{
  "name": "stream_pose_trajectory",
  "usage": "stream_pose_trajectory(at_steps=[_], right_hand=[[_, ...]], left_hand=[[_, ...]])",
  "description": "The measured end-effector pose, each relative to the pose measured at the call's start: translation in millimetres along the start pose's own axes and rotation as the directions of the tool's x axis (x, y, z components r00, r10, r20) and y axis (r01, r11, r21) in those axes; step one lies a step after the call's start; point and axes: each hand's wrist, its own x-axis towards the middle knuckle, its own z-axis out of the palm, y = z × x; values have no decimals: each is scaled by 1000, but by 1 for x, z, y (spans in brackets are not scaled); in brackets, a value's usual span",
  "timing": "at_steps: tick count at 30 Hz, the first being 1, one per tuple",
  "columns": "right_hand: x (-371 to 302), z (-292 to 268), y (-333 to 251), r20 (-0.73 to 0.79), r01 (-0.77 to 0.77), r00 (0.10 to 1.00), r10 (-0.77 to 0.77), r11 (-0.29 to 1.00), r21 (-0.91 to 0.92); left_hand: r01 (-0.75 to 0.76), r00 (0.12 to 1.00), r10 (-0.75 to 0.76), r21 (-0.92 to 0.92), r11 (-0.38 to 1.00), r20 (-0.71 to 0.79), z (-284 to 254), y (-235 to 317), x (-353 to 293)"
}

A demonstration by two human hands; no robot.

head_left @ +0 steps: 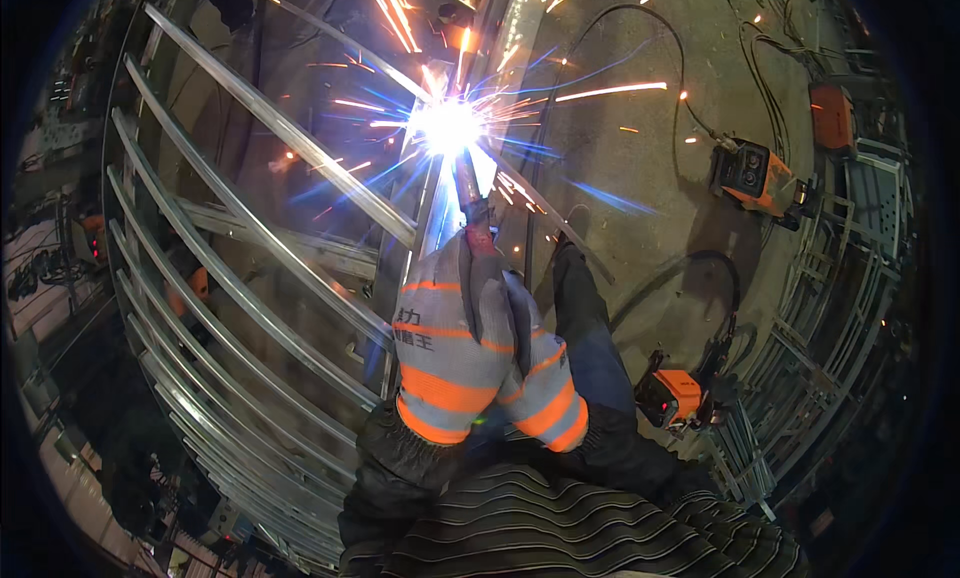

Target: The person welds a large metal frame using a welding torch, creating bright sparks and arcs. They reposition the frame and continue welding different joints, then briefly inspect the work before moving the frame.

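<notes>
Both of my hands wear grey work gloves with orange bands and are pressed together below a bright welding arc. My left hand (440,318) is closed round the handle of a welding torch (472,193). Against its right side, my right hand (535,363) is also closed on the torch; its fingers are partly hidden. The torch points away from me, its tip lost in the white glare. Sparks fly out around the arc, which burns on a metal frame (392,308). A thin dark strip (560,223) slants down to the right of the torch.
Long parallel metal bars (285,128) fill the left side. On the floor to the right stand an orange and black machine (760,178) with a cable and a smaller orange box (672,396). Metal frames (820,308) are stacked at the far right. My leg (580,298) extends forward.
</notes>
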Motion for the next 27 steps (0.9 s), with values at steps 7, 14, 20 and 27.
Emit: stream_pose_trajectory(at_steps=[7,14,20,27], right_hand=[[-4,-12,-11,60,-83,995,82,997,0],[4,-10,-7,29,-48,998,47,998,46],[8,-12,-12,51,-110,993,106,992,69],[12,-33,-21,5,0,1000,1,981,-194]], left_hand=[[-113,994,113,27,993,4,2,3,-7],[-44,997,40,60,997,60,1,7,0],[74,994,-73,-13,997,81,-4,11,3],[36,998,-31,-97,995,55,-2,13,16]])
